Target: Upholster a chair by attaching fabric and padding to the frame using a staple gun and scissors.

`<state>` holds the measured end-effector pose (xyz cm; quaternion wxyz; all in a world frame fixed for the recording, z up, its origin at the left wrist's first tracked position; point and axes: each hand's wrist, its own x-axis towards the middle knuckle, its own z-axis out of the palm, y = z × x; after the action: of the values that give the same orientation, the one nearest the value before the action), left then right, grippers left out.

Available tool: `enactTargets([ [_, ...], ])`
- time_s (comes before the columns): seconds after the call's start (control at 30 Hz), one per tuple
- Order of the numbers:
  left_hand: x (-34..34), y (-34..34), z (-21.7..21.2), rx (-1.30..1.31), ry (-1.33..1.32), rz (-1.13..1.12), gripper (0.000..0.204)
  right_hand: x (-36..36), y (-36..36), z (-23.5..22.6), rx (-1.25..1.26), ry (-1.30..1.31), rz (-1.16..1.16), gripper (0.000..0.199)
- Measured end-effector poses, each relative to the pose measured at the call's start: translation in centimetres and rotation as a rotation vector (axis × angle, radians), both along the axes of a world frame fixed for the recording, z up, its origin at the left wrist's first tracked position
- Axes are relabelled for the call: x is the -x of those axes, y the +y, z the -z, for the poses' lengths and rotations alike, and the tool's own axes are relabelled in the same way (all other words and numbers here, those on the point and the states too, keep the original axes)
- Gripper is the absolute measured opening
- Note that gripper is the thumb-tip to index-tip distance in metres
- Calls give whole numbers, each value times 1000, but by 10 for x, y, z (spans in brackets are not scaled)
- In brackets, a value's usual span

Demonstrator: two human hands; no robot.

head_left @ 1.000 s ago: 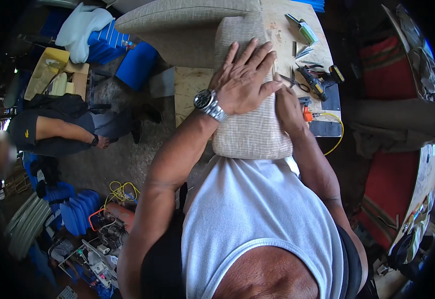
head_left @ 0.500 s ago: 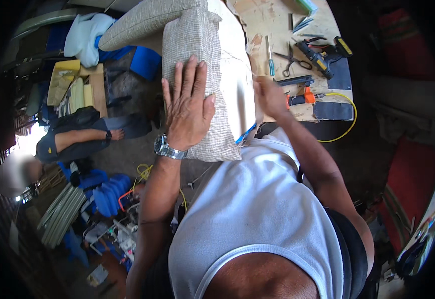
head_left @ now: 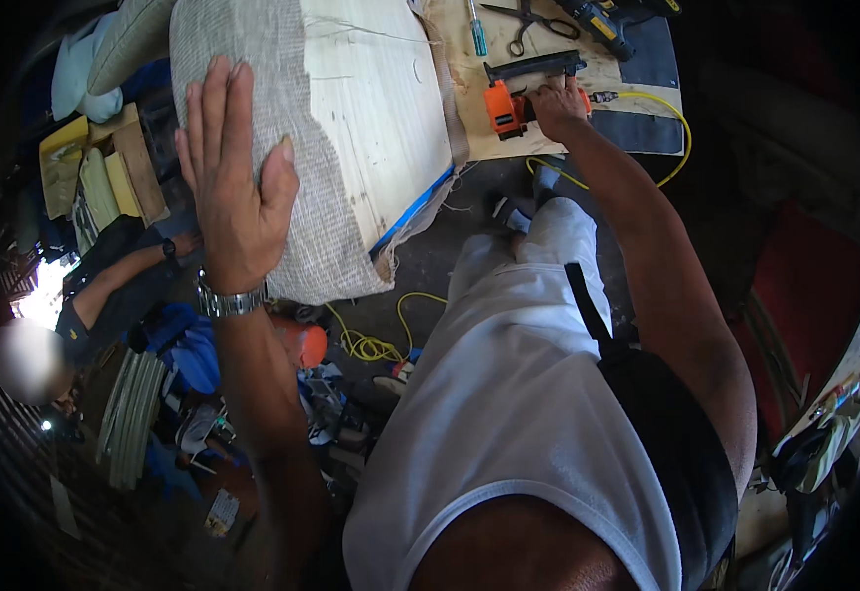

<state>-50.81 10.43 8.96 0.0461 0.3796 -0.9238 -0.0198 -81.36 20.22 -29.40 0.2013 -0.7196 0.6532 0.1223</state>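
My left hand (head_left: 231, 212) lies flat on the side of an upholstered furniture piece, its fingers stretched out on beige woven fabric (head_left: 327, 222). Beside the fabric a pale bare panel (head_left: 376, 103) shows, with a loose thread across it and a blue strip (head_left: 410, 209) along its lower edge. On the table to the right, my right hand (head_left: 560, 106) is closed round an orange and black air staple gun (head_left: 501, 106). A yellow hose (head_left: 674, 110) runs from the tool's fitting. The fingertips are partly hidden by the tool.
Beyond the staple gun lie scissors (head_left: 527, 22), a green-handled screwdriver (head_left: 477, 37) and a cordless drill (head_left: 602, 30) on the wooden table (head_left: 479, 143). Another person's arm (head_left: 120, 274) shows at left, near foam pieces (head_left: 100, 187). Yellow hose coils (head_left: 371, 347) lie on the floor.
My right hand has gone from the panel's edge to the staple gun and closed round it. The view has shifted; my left hand still rests on the fabric.
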Motion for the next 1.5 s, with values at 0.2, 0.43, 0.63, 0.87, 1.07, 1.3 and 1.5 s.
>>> enactTargets([
  [0.2,-17,-1,15,159,32,-22,67,-23,21,-80,-111,-170,130,43],
  [0.43,24,14,-29,13,41,-232,64,-48,80,-114,524,-729,498,40],
  [0.63,-20,-5,25,231,159,-54,69,-61,73,-172,425,-493,677,50],
  [0.87,-7,-4,14,103,60,-82,79,-33,39,-253,513,-1254,489,54],
  [1.07,-4,-11,-5,0,-39,-137,88,-38,-18,-288,286,-1308,412,53],
  [1.3,-1,-15,-12,-95,-50,-162,98,-44,-55,-278,263,-1463,315,55],
  [1.5,0,-15,-12,-97,-63,-179,101,-51,-65,-272,316,-1422,248,55],
])
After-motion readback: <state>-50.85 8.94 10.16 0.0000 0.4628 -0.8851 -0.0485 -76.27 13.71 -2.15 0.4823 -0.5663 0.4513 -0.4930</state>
